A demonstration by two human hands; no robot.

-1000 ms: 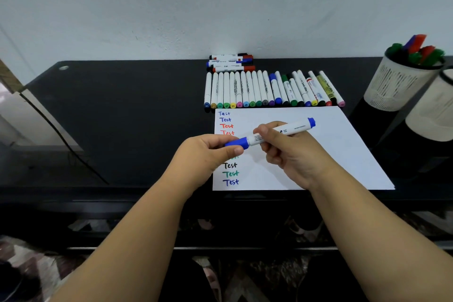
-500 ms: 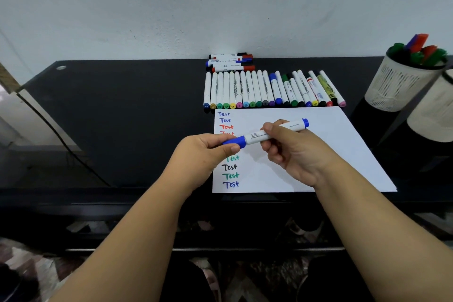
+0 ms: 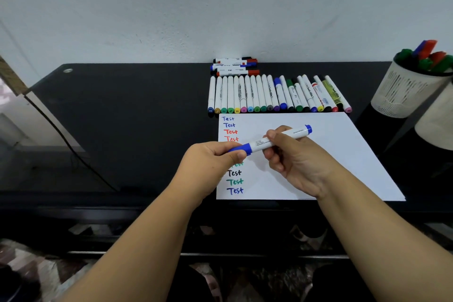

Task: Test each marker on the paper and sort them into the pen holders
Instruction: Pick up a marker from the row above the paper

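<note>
A blue marker [image 3: 291, 134] with a white barrel hangs level above the white paper [image 3: 343, 152]. My right hand [image 3: 294, 162] grips its barrel in the middle. My left hand [image 3: 210, 162] pinches the blue cap at the marker's left end; the cap is seated on the barrel. The paper carries a column of "Test" words in blue, red, green and black down its left side. A row of several capped markers [image 3: 277, 95] lies just beyond the paper, with three more markers [image 3: 235, 66] stacked behind it by the wall.
A white mesh pen holder [image 3: 402, 91] with several markers in it stands at the right on the black desk [image 3: 122, 117]. A second white holder [image 3: 436, 122] sits nearer at the right edge. A dark cable runs down the left side.
Both hands and the marker sit almost where they were; the marker has tilted slightly flatter. The cap stays on between my left fingers.
</note>
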